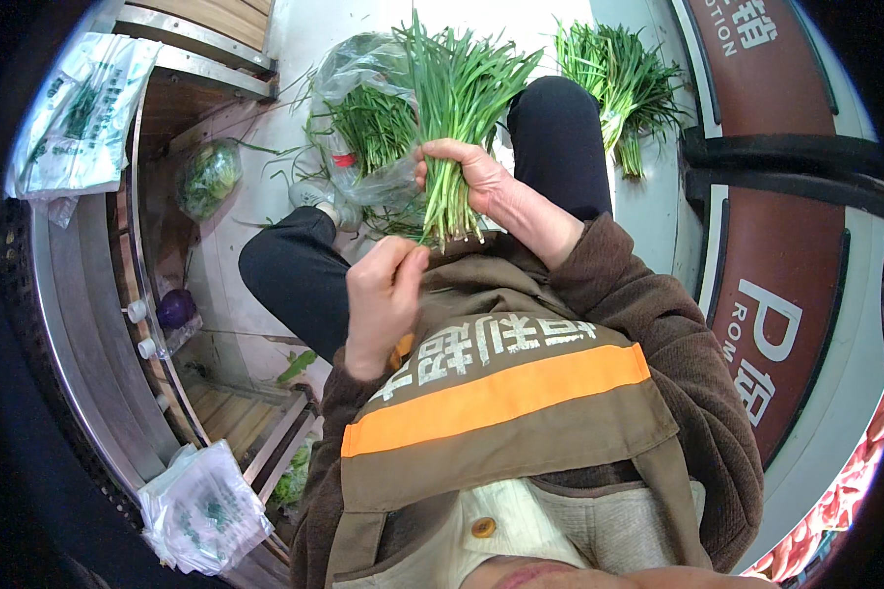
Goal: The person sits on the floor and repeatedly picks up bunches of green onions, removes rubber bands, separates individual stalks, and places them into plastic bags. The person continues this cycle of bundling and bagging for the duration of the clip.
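Observation:
My right hand (468,173) is closed around a thick bunch of garlic chives (460,88), leafy ends pointing away, pale cut ends towards my lap. Just below and left of those ends, my left hand (388,294) has its thumb and fingers pinched together, slightly blurred, with a thin green chive blade at the fingertips. Beyond my left hand, an opened clear plastic bag (390,180) on the floor holds more chives (374,125). Further bunches of chives (622,81) lie to the right of my right knee.
My knees flank the held bunch. Loose blades lie around the bag. At left are a shelf rack (92,287), a bagged green vegetable (210,179), a purple round item (176,308) and stacks of plastic bags (81,114). A panelled case (773,294) bearing writing stands at right.

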Tool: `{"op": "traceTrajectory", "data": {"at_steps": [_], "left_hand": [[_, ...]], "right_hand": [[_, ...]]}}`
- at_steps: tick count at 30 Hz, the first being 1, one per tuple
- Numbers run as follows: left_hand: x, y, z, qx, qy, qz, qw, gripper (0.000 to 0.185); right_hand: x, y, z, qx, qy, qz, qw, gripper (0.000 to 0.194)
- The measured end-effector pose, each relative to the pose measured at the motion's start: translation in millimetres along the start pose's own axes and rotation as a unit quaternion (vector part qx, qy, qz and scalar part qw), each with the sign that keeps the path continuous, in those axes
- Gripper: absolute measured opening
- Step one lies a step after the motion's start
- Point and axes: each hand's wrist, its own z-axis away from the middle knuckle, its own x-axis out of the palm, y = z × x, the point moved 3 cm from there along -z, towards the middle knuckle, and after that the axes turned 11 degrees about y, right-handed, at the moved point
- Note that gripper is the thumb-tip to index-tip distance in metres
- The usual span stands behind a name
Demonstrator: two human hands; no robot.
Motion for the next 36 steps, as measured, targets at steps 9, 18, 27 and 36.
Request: {"op": "traceTrajectory", "data": {"at_steps": [9,18,27,36], "left_hand": [[-102,-29,-36,-0.062,0.178,0.213,0.959,0.021],[24,-1,-70,0.105,0.082,-0.12,0.984,0.025],[52,-26,-74,0.041,0.077,-0.105,0.991,0.014],[-29,-50,-69,-0.122,0.156,0.439,0.877,0.01]], "right_hand": [[4,8,6,-0.046,0.041,0.072,0.995,0.017],[19,16,26,-0.261,0.072,0.291,0.918,0.02],[16,17,23,-0.236,0.095,0.373,0.892,0.02],[8,20,19,-0.125,0.074,0.202,0.969,0.016]]}}
